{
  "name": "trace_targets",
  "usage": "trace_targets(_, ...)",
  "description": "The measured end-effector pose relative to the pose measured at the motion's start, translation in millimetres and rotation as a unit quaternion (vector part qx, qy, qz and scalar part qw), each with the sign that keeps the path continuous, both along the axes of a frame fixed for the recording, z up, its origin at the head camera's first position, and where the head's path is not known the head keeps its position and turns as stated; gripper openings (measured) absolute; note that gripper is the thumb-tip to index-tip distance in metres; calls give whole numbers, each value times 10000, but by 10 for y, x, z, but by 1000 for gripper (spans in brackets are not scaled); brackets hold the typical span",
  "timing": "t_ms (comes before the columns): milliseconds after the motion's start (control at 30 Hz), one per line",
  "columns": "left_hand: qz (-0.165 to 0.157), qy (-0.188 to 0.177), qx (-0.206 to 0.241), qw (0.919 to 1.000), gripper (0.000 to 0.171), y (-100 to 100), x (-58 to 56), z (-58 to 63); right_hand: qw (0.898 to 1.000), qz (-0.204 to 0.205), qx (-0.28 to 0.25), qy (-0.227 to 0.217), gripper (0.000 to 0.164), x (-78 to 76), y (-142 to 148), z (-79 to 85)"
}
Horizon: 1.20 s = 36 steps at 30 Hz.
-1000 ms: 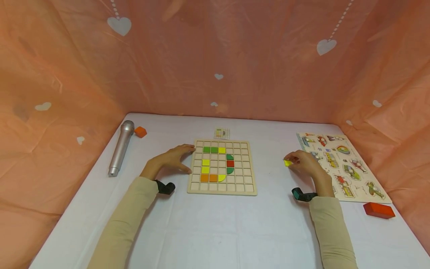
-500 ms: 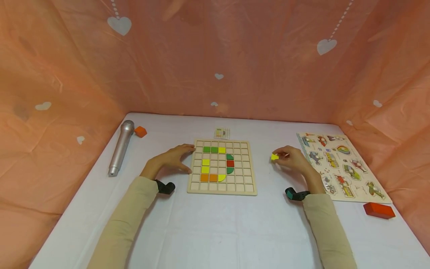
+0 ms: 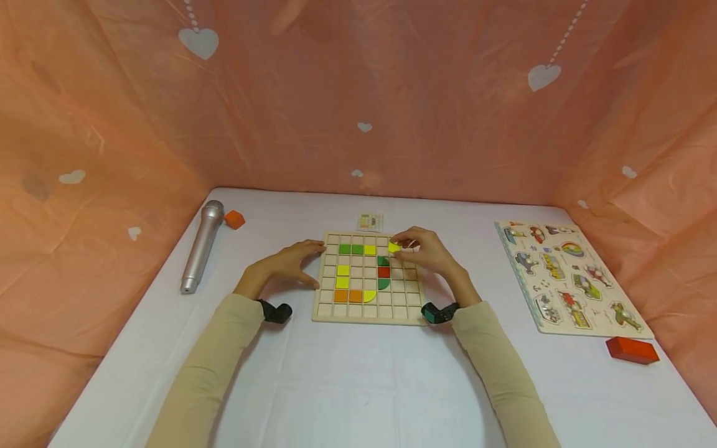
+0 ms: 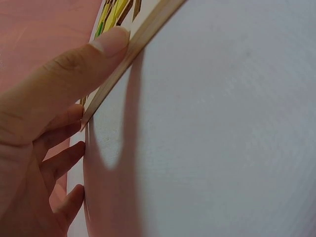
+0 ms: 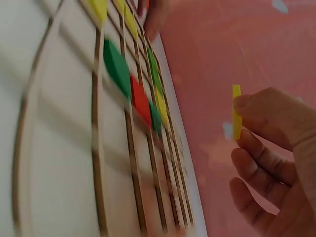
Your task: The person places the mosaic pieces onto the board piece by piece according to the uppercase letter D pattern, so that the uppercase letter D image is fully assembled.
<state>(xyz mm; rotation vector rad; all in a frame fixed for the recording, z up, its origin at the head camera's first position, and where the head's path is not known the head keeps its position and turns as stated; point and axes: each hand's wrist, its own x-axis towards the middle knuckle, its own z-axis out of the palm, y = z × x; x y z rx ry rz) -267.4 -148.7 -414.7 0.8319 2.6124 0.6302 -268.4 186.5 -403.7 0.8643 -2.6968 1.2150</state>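
A wooden grid board lies on the table with green, yellow, red and orange tiles set in some of its cells. My left hand rests against the board's left edge. In the left wrist view its thumb touches the wooden rim, with the other fingers spread loosely. Over the board's upper right part, my right hand pinches a thin yellow tile between thumb and forefinger. The right wrist view shows this tile raised off the grid. Part of the upper right cells is hidden under that hand.
Behind the board lies a small pattern card. A silver microphone and an orange block are at the left. At the right lie a picture puzzle board and a red block. Draped pink cloth surrounds the table.
My right hand has moved left with the yellow tile, from beside the puzzle board to over the grid board. The left hand has stayed at the board's edge.
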Motion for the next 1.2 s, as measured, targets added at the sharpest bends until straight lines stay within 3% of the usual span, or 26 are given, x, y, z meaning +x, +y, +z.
trace_targets(300, -44, 22, 47, 10000, 89, -9, 6, 12, 9992, 371, -122, -103, 28, -24, -523, -63)
trace_targets(633, -101, 61, 55, 9999, 89, -20, -9, -11, 9977, 458, 489, 110, 22, -59, -899, -123)
trace_targets(833, -83, 16, 94, 9999, 88, -17, -3, 4, 9953, 291, 907, 200, 16, -72, -1014, -157)
trace_targets(1200, -55, 20, 69, 10000, 88, -17, -9, -4, 9928, 302, 1107, 342, 12, -82, -1042, -255)
